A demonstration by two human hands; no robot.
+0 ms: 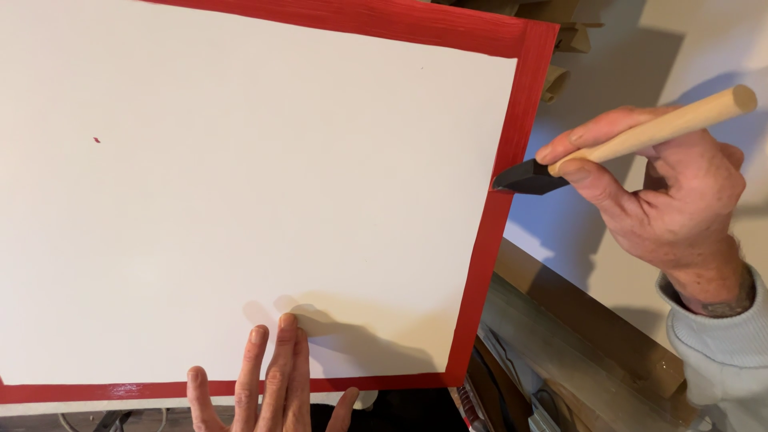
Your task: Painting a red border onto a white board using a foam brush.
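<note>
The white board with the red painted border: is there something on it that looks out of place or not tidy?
Yes. A tiny red speck sits alone on the white board, far from the red border where the right hand holds the foam brush. The bottom border near the left hand also looks uneven, with a paler glossy patch.

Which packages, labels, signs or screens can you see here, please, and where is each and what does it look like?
No package, label or screen is plainly in view.
White board: fills the left and middle of the view, a sign-like rectangular panel, blank white face, red painted border, one tiny red speck at upper left.
</note>
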